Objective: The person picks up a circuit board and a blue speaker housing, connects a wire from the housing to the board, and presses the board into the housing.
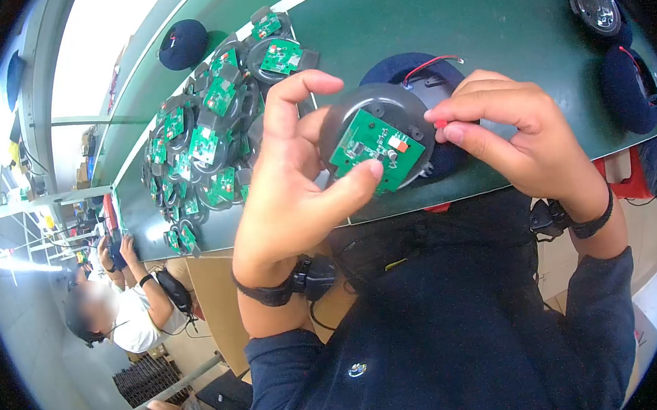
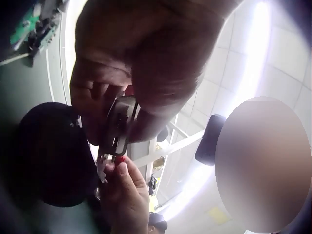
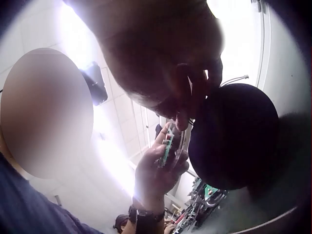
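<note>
At the far left, another person (image 1: 137, 325) in a white top is beside the green surface (image 1: 452, 13), with both arms reaching toward its edge. Next to the right comes a big pile of round parts (image 1: 202, 141), many of them bearing a green circuit board, and they lie close together, some upon others. A dark blue round body (image 1: 184, 45) rests just behind this pile. Then comes the left hand (image 1: 289, 181), which holds a grey round cover (image 1: 407, 108) up in front of the person: its thumb presses on the front, over the green board (image 1: 366, 145), the index finger is bent and raised beyond the rim, and other fingers go behind. The board sits tilted on the cover and has a small orange-white component. Behind the cover, partly hidden by it, is a dark blue round housing (image 1: 387, 65) on the surface, with a red wire (image 1: 429, 62) showing at its top. At the right rim of the cover, the right hand (image 1: 525, 130) pinches a small red piece (image 1: 441, 124) between thumb and index finger; whether these fingers touch the cover, I cannot tell. Farther right, near the surface's end, are another dark round body (image 1: 632, 100) with a red wire and a clear disc (image 1: 596, 7).
</note>
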{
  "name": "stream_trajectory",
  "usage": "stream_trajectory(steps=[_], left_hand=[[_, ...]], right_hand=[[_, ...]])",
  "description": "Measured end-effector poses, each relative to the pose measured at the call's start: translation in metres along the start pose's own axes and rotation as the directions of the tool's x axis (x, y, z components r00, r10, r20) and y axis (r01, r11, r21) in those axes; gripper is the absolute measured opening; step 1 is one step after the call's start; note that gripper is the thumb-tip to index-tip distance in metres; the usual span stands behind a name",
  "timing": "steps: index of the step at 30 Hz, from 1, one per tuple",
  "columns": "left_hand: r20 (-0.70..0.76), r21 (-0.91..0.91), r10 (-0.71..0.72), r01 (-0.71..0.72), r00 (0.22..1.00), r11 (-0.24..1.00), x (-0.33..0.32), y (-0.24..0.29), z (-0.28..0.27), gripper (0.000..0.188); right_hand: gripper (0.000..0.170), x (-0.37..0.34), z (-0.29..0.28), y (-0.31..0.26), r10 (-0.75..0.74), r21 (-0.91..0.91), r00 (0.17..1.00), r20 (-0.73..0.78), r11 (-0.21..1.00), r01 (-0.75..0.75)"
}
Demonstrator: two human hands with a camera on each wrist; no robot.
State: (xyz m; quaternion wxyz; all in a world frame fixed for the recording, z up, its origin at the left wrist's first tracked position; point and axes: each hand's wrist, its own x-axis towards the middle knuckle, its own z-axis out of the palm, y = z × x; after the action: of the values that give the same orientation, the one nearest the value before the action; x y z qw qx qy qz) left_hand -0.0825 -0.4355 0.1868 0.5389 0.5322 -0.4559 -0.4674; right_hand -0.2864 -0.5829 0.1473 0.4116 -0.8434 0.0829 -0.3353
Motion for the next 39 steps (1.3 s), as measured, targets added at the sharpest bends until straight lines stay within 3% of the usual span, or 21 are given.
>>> stream_trajectory(steps=[2, 3, 6, 7, 8, 10, 11, 14, 16, 18, 21, 25, 27, 33, 36, 39], left_hand=[[-0.016, 0.035, -0.083, 0.083, 0.996, 0.996, 0.0, 0.007, -0.004, 0.053], [-0.001, 0.209, 0.074, -0.072, 0.997, 0.975, 0.004, -0.001, -0.01, 0.051], [0.047, 0.341, 0.009, -0.024, 0.999, 0.94, 0.005, 0.001, -0.017, 0.051], [-0.024, 0.299, 0.133, -0.12, 0.991, 0.947, 0.008, -0.003, -0.006, 0.048], [-0.023, 0.301, 0.13, -0.117, 0.991, 0.946, 0.009, -0.001, -0.003, 0.048], [-0.081, 0.073, -0.076, 0.082, 0.994, 0.994, 0.009, 0.005, 0.002, 0.051], [-0.14, 0.012, -0.058, 0.06, 0.988, 0.998, 0.011, 0.003, 0.007, 0.041], [-0.157, 0.161, 0.026, 0.0, 0.987, 0.987, 0.014, -0.004, 0.009, 0.043], [-0.165, 0.161, 0.037, -0.011, 0.986, 0.987, 0.015, -0.005, 0.012, 0.044], [-0.175, 0.346, 0.178, -0.109, 0.968, 0.932, 0.016, -0.011, 0.01, 0.044], [-0.174, 0.31, 0.222, -0.161, 0.959, 0.937, 0.017, -0.009, 0.019, 0.042], [-0.176, 0.302, 0.187, -0.128, 0.966, 0.945, 0.016, -0.01, 0.019, 0.044], [-0.169, 0.374, 0.242, -0.165, 0.955, 0.913, 0.017, -0.016, 0.016, 0.041], [-0.243, 0.1, 0.11, -0.088, 0.964, 0.991, 0.014, -0.018, 0.024, 0.043], [-0.248, 0.094, 0.128, -0.108, 0.96, 0.99, 0.014, -0.019, 0.023, 0.042], [-0.249, 0.06, 0.14, -0.129, 0.958, 0.99, 0.013, -0.02, 0.027, 0.042]], right_hand=[[0.01, -0.001, -0.001, 0.0, 0.015, 0.087, 0.999, 0.053, 0.996, -0.019], [0.01, -0.001, -0.002, 0.0, 0.018, 0.087, 0.999, 0.049, 0.996, -0.023], [0.015, -0.001, -0.001, -0.001, -0.006, -0.019, 0.999, 0.043, 1.0, 0.007], [0.015, -0.001, 0.0, -0.002, -0.02, -0.052, 0.999, 0.025, 0.998, 0.021], [0.015, -0.001, 0.002, -0.004, -0.034, -0.083, 0.999, 0.008, 0.996, 0.034], [0.014, -0.002, 0.003, -0.01, -0.032, -0.097, 0.999, -0.005, 0.995, 0.031], [0.013, -0.002, 0.003, -0.012, -0.031, -0.116, 0.999, -0.017, 0.993, 0.029], [0.013, -0.002, 0.002, -0.017, 0.029, -0.122, 1.0, 0.0, 0.992, -0.029], [0.013, -0.001, 0.0, -0.017, 0.023, -0.147, 1.0, -0.002, 0.989, -0.023], [0.012, 0.001, -0.001, -0.018, 0.014, -0.173, 1.0, 0.0, 0.985, -0.014], [0.012, 0.002, -0.001, -0.02, 0.006, -0.193, 1.0, 0.017, 0.981, -0.002], [0.012, 0.004, -0.001, -0.018, 0.004, -0.212, 1.0, 0.015, 0.977, -0.001], [0.012, 0.003, -0.001, -0.019, 0.001, -0.22, 1.0, 0.01, 0.975, 0.001], [0.01, 0.0, 0.004, -0.013, 0.006, -0.18, 0.999, -0.032, 0.984, -0.012], [0.009, -0.001, 0.004, -0.011, -0.034, -0.142, 0.999, -0.039, 0.989, 0.028], [0.009, -0.001, 0.004, -0.012, 0.033, -0.06, 0.997, -0.065, 0.998, -0.036]])
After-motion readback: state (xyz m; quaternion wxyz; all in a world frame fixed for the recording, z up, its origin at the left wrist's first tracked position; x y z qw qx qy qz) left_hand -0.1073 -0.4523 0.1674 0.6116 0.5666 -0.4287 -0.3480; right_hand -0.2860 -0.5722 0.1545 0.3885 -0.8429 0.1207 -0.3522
